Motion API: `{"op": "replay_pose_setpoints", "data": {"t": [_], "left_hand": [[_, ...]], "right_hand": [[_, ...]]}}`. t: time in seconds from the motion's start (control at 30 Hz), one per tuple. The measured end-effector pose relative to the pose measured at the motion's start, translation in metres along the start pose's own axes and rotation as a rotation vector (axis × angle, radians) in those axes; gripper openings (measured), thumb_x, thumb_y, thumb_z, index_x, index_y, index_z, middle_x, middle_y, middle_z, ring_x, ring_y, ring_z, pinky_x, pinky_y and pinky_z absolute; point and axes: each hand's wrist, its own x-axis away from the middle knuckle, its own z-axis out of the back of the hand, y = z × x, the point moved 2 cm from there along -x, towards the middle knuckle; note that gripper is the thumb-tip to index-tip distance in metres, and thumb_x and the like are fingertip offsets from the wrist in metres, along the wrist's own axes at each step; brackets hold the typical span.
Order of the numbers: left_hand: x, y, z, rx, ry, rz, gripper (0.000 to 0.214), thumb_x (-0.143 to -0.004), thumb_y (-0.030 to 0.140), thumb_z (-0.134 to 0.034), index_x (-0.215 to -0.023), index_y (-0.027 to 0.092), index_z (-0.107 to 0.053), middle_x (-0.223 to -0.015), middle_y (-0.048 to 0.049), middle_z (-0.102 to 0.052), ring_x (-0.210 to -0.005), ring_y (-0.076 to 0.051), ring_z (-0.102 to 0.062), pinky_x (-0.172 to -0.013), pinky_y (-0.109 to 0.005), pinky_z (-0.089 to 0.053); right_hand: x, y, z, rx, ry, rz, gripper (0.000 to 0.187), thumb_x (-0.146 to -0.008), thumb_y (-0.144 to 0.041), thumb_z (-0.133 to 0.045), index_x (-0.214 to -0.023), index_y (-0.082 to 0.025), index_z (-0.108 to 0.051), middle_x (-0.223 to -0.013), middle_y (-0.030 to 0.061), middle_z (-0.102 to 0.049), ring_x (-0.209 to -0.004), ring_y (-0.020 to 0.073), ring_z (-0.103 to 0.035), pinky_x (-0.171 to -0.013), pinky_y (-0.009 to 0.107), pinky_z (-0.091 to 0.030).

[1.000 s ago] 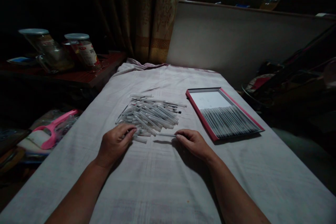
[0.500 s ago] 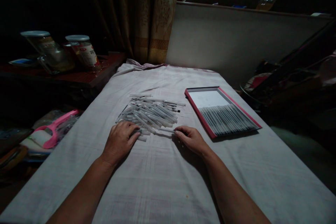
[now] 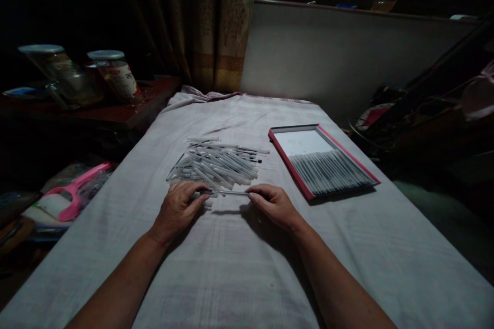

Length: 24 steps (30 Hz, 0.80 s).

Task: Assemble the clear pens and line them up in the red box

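Observation:
A slim, clear pen (image 3: 231,193) is held level between my two hands, just above the cloth. My right hand (image 3: 275,206) pinches its right end between thumb and fingers. At the other end, the thumb and fingers of my left hand (image 3: 180,209) close round the pen's tip; the exact grip is partly hidden. Just beyond my hands lies a loose pile of similar pens (image 3: 222,162), mostly clear with some dark ends. A few lie partly under my left fingers. To the right, a shallow red-edged box (image 3: 291,167) holds a row of pens (image 3: 332,172) side by side.
A pale checked cloth (image 3: 231,272) covers the surface. At left stands a dark red table (image 3: 150,108) with lidded jars (image 3: 119,79). Below it is a pink-handled item (image 3: 73,198) among plastic bags. A curtain (image 3: 216,25) and a wall (image 3: 328,56) close off the back.
My right hand has brought the pen leftward and slightly up off the cloth, and its left end now meets my left fingers. The whole view has shifted slightly.

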Motion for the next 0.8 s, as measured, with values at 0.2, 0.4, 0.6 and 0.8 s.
{"op": "replay_pose_setpoints", "data": {"t": [0.2,0.4,0.6,0.8], "left_hand": [[0.001,0.005,-0.004,0.020,-0.036,-0.016,0.019,-0.091,0.039,-0.060,-0.098,0.023,-0.068,-0.090,-0.0028,-0.074,-0.085,-0.021,-0.067,-0.082,-0.036,-0.047],[0.001,0.010,-0.005,0.064,-0.040,-0.055,0.017,-0.091,0.036,-0.062,-0.098,0.023,-0.070,-0.086,-0.0017,-0.073,-0.080,-0.019,-0.065,-0.077,-0.033,-0.047],[0.003,0.016,-0.010,0.117,-0.089,-0.078,0.014,-0.089,0.033,-0.065,-0.097,0.024,-0.070,-0.085,-0.0012,-0.073,-0.079,-0.018,-0.066,-0.074,-0.032,-0.047],[0.005,0.020,-0.013,0.173,-0.057,-0.017,0.009,-0.088,0.030,-0.066,-0.091,0.022,-0.071,-0.080,-0.0008,-0.073,-0.075,-0.018,-0.066,-0.072,-0.031,-0.049]], "right_hand": [[0.001,-0.001,-0.003,0.048,-0.032,0.038,0.023,-0.082,-0.033,-0.061,-0.088,-0.019,-0.078,-0.086,0.0070,-0.078,-0.079,0.0206,-0.070,-0.072,0.031,-0.053],[0.002,-0.002,-0.002,0.059,-0.099,0.052,0.022,-0.084,-0.030,-0.061,-0.092,-0.019,-0.077,-0.088,0.0063,-0.077,-0.080,0.0191,-0.070,-0.074,0.030,-0.053],[0.003,-0.004,0.000,0.120,-0.182,0.080,0.021,-0.086,-0.028,-0.061,-0.095,-0.018,-0.078,-0.087,0.0065,-0.076,-0.079,0.0179,-0.069,-0.075,0.029,-0.052],[0.002,0.001,-0.007,0.094,-0.184,0.074,0.021,-0.087,-0.025,-0.060,-0.094,-0.018,-0.078,-0.085,0.0064,-0.075,-0.078,0.0177,-0.068,-0.073,0.028,-0.050]]}}
